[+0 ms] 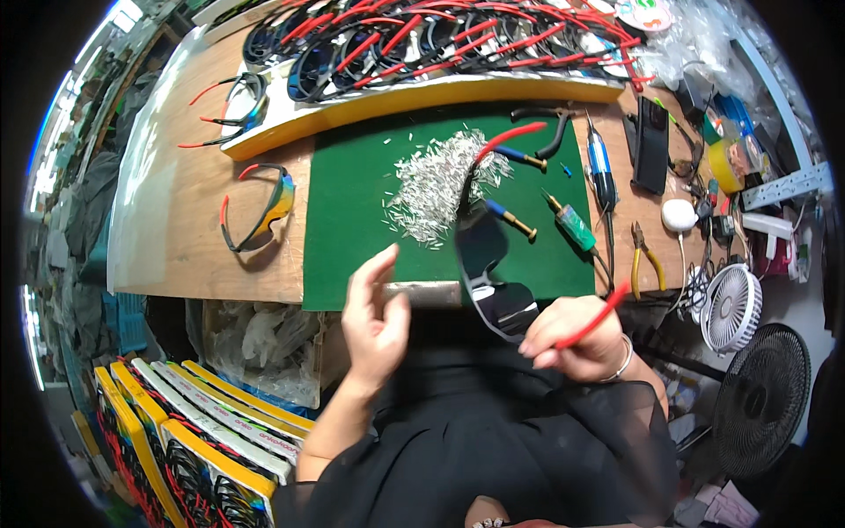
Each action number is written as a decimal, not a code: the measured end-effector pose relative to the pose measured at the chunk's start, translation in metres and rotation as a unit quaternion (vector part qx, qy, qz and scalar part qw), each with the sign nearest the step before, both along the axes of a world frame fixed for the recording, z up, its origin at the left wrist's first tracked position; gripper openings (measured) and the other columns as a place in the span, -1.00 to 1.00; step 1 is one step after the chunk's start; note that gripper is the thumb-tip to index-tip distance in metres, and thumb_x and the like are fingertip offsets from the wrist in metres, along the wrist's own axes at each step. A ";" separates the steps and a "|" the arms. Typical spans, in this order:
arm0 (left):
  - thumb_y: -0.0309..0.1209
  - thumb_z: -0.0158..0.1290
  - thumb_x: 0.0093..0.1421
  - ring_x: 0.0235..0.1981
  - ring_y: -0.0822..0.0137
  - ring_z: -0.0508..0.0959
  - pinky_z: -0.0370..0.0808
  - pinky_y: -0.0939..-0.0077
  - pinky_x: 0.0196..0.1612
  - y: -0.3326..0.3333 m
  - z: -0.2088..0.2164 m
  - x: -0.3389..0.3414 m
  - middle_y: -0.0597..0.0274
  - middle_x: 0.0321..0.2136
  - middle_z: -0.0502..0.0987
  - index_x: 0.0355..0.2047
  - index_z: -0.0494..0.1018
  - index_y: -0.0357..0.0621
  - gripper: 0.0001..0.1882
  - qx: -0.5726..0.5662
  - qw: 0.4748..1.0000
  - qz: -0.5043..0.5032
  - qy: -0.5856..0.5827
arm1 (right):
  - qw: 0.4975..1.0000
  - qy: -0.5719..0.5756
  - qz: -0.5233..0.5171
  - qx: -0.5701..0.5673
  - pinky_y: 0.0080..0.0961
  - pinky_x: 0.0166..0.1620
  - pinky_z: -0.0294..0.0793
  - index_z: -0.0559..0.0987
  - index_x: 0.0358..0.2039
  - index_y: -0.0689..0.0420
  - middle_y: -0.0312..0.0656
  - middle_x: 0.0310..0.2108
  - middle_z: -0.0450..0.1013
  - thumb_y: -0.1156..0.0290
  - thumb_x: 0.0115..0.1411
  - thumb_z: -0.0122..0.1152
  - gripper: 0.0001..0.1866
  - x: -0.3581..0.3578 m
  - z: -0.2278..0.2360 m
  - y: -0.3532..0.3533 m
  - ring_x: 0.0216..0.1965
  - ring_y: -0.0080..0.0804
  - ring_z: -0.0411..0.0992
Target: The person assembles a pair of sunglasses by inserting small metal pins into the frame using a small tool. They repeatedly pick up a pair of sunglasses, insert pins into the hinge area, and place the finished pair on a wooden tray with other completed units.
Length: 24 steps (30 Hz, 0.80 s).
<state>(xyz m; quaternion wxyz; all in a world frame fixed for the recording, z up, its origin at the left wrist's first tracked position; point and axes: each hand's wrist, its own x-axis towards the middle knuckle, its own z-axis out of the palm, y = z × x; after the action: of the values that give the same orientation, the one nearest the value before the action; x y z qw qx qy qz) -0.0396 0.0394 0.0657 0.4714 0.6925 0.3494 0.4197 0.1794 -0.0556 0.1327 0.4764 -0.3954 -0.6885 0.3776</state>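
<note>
Sunglasses (481, 246) in right grip (575, 317)

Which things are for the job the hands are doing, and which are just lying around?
Probably for the job:
dark sunglasses, held in the right hand
small silvery pieces, heaped on the green mat
yellow-edged tray holding more glasses

Probably just lying about:
white fan
black fan
yellow tape roll
</note>
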 end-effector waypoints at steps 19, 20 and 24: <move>-0.49 -0.06 0.19 -0.27 0.59 0.41 0.37 0.67 -0.18 -0.038 -0.025 0.047 0.29 -0.29 0.45 -0.15 0.35 -0.30 -0.77 -0.476 0.857 -0.128 -0.149 | 0.950 -0.260 -0.157 0.069 -0.48 -0.37 0.41 0.45 -0.40 0.16 -0.16 -0.50 0.36 0.51 -0.08 0.14 -0.84 -0.016 -0.041 0.044 -0.43 -0.24 0.39; -0.49 -0.07 0.19 -0.27 0.59 0.40 0.36 0.67 -0.17 -0.035 -0.017 0.047 0.28 -0.29 0.45 -0.16 0.36 -0.29 -0.79 -0.437 0.878 -0.130 -0.145 | 0.952 -0.248 -0.161 0.083 -0.47 -0.38 0.41 0.46 -0.42 0.15 -0.17 -0.52 0.35 0.53 -0.10 0.13 -0.84 -0.021 -0.040 0.045 -0.43 -0.26 0.39; -0.49 -0.06 0.18 -0.25 0.59 0.39 0.35 0.68 -0.15 -0.037 -0.025 0.044 0.35 -0.28 0.44 -0.12 0.36 -0.28 -0.75 -0.471 0.861 -0.135 -0.137 | 0.969 -0.196 -0.143 0.038 -0.47 -0.42 0.41 0.47 -0.43 0.18 -0.17 -0.54 0.39 0.54 -0.08 0.13 -0.87 -0.014 -0.043 0.048 -0.48 -0.25 0.41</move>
<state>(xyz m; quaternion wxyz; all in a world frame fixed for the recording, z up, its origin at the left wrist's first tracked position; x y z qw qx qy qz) 0.0045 0.0028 0.0409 0.8363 0.3639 0.3404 0.2287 0.1657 -0.0081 0.0902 0.3960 -0.5378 -0.7184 0.1945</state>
